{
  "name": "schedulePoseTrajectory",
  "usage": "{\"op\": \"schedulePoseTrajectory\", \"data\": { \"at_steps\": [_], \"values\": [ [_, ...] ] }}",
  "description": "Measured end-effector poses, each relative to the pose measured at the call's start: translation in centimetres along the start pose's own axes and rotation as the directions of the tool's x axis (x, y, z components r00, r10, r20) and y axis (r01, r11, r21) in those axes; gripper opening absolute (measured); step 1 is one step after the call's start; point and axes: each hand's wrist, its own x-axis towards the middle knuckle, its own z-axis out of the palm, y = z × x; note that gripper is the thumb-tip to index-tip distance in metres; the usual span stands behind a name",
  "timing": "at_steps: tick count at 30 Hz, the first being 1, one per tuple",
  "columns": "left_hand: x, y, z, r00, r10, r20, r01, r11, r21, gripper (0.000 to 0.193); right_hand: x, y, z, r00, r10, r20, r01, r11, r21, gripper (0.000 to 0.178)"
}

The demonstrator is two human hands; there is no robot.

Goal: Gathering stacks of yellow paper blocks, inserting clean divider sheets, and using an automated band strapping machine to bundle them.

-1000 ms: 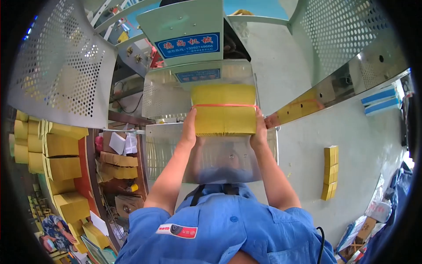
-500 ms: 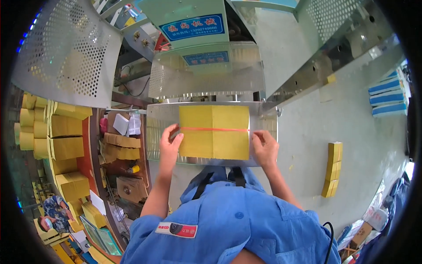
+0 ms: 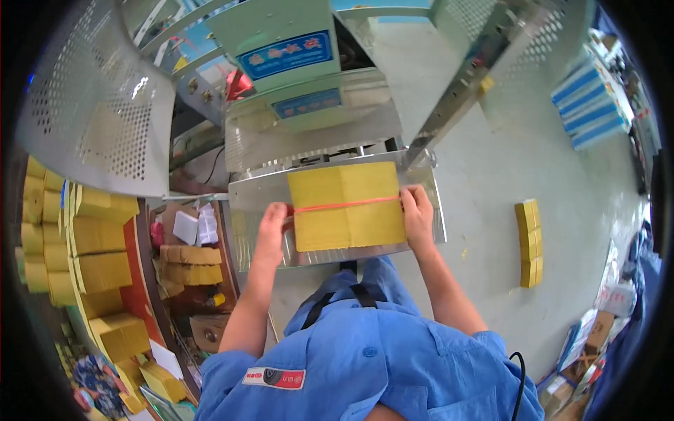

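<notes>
We have the yellow bundle (image 3: 344, 228) lying on the metal surface (image 3: 256, 189) in front of us, a red band (image 3: 347, 204) across its middle. Our left hand (image 3: 270, 233) is at its left edge, our right hand (image 3: 419, 219) at its right edge, fingers bent near the band's ends; we cannot tell whether either grip is closed on anything.
</notes>
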Motion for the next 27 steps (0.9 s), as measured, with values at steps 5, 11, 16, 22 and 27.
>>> {"op": "schedulePoseTrajectory", "data": {
  "at_steps": [5,11,16,22,27],
  "values": [
    [4.1,-1.5,2.4,0.963,-0.271,-0.009,0.271,0.963,-0.004,0.048,2.7,7.3,-0.7,0.960,0.246,0.134,-0.256,0.964,0.068,0.033],
    [0.6,-3.2,6.3,0.939,-0.295,0.177,0.308,0.950,-0.050,0.044,-4.1,5.3,-3.4,0.964,0.221,-0.147,-0.223,0.975,-0.001,0.041],
    [-7.1,-5.3,20.9,0.882,-0.313,0.353,0.293,0.950,0.111,0.037,-12.4,4.7,-17.8,0.876,0.388,-0.287,-0.219,0.848,0.482,0.034],
    [-14.7,-13.9,37.8,0.693,-0.435,0.574,0.299,0.899,0.321,0.036,-22.7,8.7,-33.8,0.683,0.466,-0.562,0.013,0.762,0.647,0.032],
    [-25.3,-21.0,52.7,0.488,-0.587,0.646,0.146,0.784,0.603,0.039,-31.2,15.9,-48.3,0.522,0.484,-0.702,0.023,0.815,0.579,0.034]
  ]
}}
